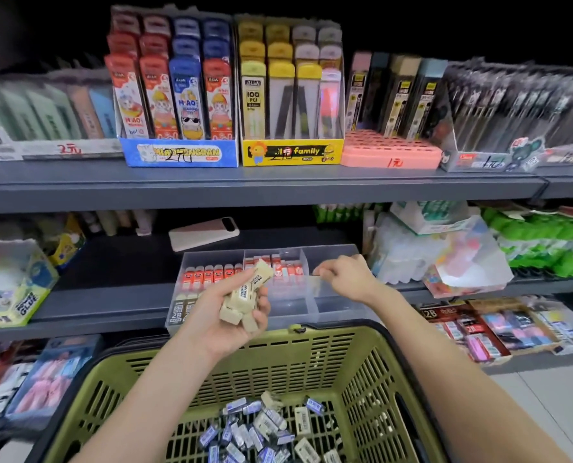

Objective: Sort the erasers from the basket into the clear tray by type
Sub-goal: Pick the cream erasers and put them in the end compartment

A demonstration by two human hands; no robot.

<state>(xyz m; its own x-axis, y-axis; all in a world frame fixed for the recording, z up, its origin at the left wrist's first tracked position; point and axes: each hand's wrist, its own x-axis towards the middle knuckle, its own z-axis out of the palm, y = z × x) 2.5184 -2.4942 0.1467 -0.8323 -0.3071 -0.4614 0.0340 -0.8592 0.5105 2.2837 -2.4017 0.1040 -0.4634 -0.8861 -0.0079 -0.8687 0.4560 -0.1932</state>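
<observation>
- Left hand [226, 312]: fingers clamped round a loose bunch of cream erasers [245, 297], held above the near edge of the clear tray [331, 252], at 12 o'clock from the basket [372, 359].
- Right hand [347, 277]: over the tray's right-hand compartment, fingers curled narrow; whether anything is pinched there cannot be told.
- Clear tray on the shelf [111, 295]: red-wrapped erasers [208, 274] stand in rows in the left compartment, more in the middle; right compartment looks nearly bare.
- Basket floor at 6 o'clock: many purple-wrapped erasers [241, 436] and a few cream ones remain unsorted.
- Risk: overfull left grasp, topmost eraser tilted and proud of the fingers; likely to slip out into the wrong compartment or off the shelf.
- Risk: tray near the shelf edge; a push from either wrist could shift it.
</observation>
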